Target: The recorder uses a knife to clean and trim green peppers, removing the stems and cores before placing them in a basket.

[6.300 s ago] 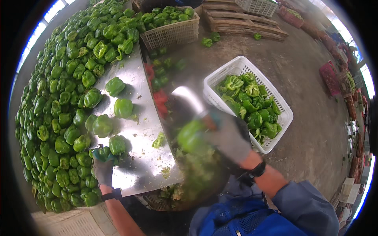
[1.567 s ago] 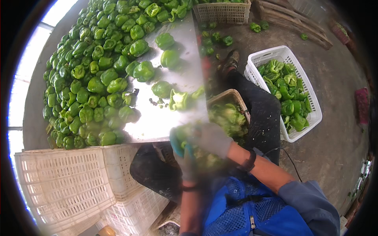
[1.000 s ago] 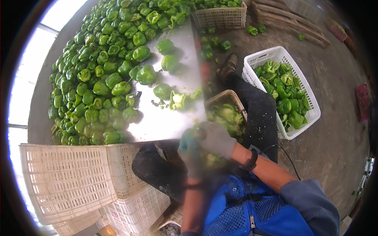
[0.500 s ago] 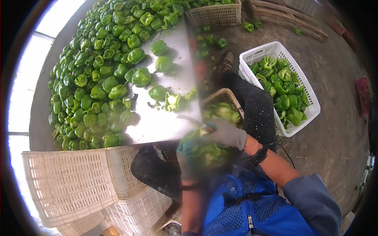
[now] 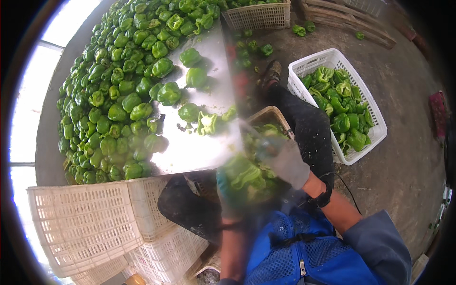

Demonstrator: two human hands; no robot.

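My gloved left hand (image 5: 225, 194) grips a green bell pepper (image 5: 244, 172) in front of my lap; blur hides some of its fingers. Just up and to the right is my gloved right hand (image 5: 288, 164), closed on a small knife (image 5: 248, 128) whose thin blade points up and left, smeared by motion. Below the knife, between my legs, a tan-rimmed crate (image 5: 270, 110) holds pale green pepper pieces. On the metal tabletop (image 5: 194, 154) nearby lie several whole peppers and a cut pepper (image 5: 207, 123) showing its pale inside.
A big heap of green peppers (image 5: 109, 109) covers the table's left. To my right stands a white crate (image 5: 375, 145) of cut peppers. Stacked pale crates (image 5: 85, 218) are at lower left. Farther off are another crate (image 5: 259, 18), a wooden pallet (image 5: 346, 21) and loose peppers (image 5: 299, 30).
My right hand has moved slightly right and down, drawing the knife away from the pepper; the blade now points more upward. My left hand still holds the pepper, whose face shows more.
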